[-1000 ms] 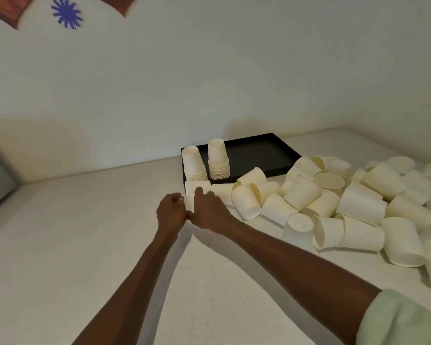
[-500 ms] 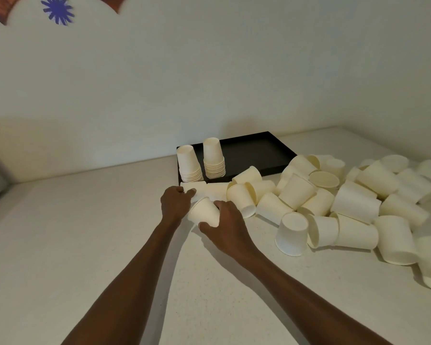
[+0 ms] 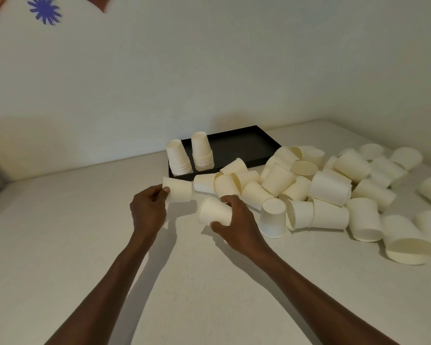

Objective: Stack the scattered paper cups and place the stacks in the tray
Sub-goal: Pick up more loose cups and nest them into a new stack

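Lying sideways, one cup (image 3: 178, 192) is pinched by left hand (image 3: 148, 211) fingers, another cup (image 3: 214, 211) clasped between right hand (image 3: 237, 221) thumb and fingers.

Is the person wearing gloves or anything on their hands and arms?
No. The left hand and right hand are bare, with no gloves, rings or watch showing. Both forearms are bare too, and no sleeve reaches into view.

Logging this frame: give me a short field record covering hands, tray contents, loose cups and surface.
left hand: grips one paper cup lying sideways
right hand: grips another cup, tilted
tray: black, holds two upside-down stacks, left end
loose cups: many, scattered right of the hands, mostly on their sides
surface: white table against a wall
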